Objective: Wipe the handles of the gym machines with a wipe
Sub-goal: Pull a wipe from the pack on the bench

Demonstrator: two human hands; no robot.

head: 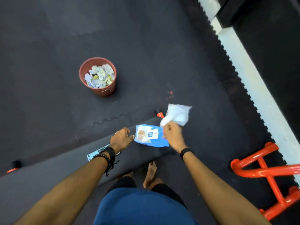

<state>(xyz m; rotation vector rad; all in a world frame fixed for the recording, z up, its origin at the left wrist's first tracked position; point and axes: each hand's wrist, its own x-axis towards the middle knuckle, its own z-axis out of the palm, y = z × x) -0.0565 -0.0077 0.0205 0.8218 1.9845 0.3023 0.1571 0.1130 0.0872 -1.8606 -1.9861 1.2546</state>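
The white wipe (177, 115) is hanging above the blue wipe pack (150, 136), pinched in the right hand (172, 136). The left hand (121, 138) is touching the pack's end with loosely curled fingers. The pack is lying on a grey padded bench (48, 172). A red bin (98, 77) full of crumpled wipes (99, 76) is standing on the dark floor (146, 54), well apart. An orange frame (266, 172) is standing to the right.

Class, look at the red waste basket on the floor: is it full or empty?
Nearly full. The red waste basket stands upright, crumpled used wipes piled close to its rim.
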